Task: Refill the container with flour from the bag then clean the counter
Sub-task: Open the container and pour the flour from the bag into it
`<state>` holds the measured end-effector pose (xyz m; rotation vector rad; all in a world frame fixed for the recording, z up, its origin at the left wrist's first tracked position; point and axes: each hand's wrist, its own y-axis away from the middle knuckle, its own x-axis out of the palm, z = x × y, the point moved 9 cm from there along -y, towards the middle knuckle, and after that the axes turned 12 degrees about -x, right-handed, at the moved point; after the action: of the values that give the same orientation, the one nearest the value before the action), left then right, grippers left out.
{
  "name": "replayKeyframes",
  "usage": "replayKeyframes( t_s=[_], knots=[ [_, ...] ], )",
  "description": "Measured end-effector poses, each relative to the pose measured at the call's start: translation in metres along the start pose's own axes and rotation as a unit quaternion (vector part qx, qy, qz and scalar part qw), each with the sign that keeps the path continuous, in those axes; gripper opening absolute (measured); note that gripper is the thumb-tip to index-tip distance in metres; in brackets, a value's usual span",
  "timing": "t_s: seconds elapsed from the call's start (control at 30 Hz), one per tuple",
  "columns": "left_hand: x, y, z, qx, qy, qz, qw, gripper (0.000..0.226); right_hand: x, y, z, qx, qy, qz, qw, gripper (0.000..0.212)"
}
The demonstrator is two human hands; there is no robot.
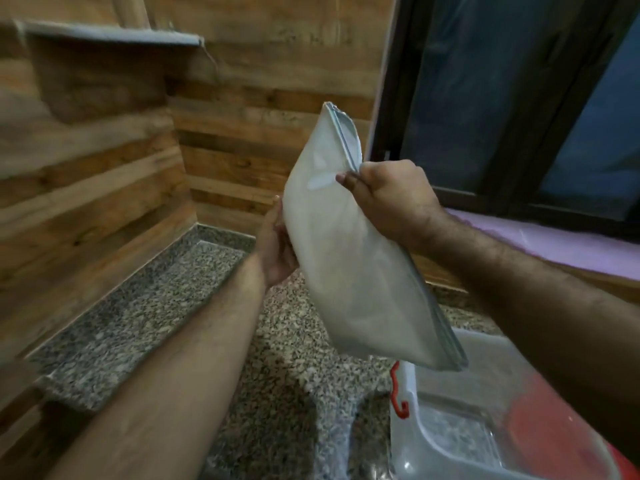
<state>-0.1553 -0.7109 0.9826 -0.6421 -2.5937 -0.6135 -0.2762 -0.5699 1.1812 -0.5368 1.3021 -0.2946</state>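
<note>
Flour bag held aloft above container

I am gripping the flour bag (pixel 349 258) with both hands: my right hand (pixel 391 199) is pinching its upper edge, my left hand (pixel 277 247) is clasping its side. It is hanging tilted above the clear container (pixel 485 427) standing on the granite surface (pixel 294 393).
</note>
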Motion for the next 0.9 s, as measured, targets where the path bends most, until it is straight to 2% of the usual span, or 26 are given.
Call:
replayKeyframes(
  t_s=[0.1, 0.2, 0.23, 0.33, 0.43, 0.47, 0.53, 0.6, 0.73, 0.9],
  knots=[
    [0.004, 0.005, -0.018, 0.018, -0.023, -0.002, 1.0, 0.069, -0.021, 0.018, -0.001, -0.039, -0.014, -0.018, 0.999, 0.049],
    [-0.031, -0.031, 0.002, -0.03, -0.071, -0.065, 0.995, 0.056, -0.038, 0.036, -0.004, -0.051, -0.014, -0.036, 0.998, 0.051],
    [-0.039, -0.038, 0.003, -0.018, -0.076, -0.071, 0.994, 0.053, -0.043, 0.041, -0.004, -0.056, -0.01, -0.043, 0.997, 0.051],
    [-0.022, -0.013, 0.005, -0.015, -0.089, -0.059, 0.994, 0.043, -0.057, 0.055, -0.007, -0.071, -0.014, -0.06, 0.996, 0.051],
    [0.026, 0.053, -0.005, 0.015, -0.078, -0.054, 0.995, 0.009, -0.074, 0.069, -0.014, -0.09, -0.018, -0.087, 0.992, 0.055],
    [0.028, 0.067, -0.009, 0.034, -0.081, -0.096, 0.991, 0.03, -0.08, 0.073, -0.017, -0.094, -0.023, -0.094, 0.991, 0.057],
    [0.04, 0.083, -0.014, 0.039, -0.091, -0.101, 0.99, 0.051, -0.089, 0.079, -0.026, -0.085, -0.044, -0.083, 0.992, 0.059],
    [0.048, 0.096, -0.02, 0.046, -0.099, -0.104, 0.989, 0.045, -0.094, 0.085, -0.037, -0.074, -0.06, -0.061, 0.994, 0.059],
    [0.059, 0.113, -0.037, 0.059, -0.112, -0.155, 0.98, 0.014, -0.094, 0.106, -0.063, -0.059, -0.065, -0.044, 0.995, 0.065],
    [0.083, 0.128, -0.051, 0.095, -0.093, -0.162, 0.978, 0.015, -0.091, 0.126, -0.087, -0.035, -0.104, -0.068, 0.992, 0.074]
  ],
)
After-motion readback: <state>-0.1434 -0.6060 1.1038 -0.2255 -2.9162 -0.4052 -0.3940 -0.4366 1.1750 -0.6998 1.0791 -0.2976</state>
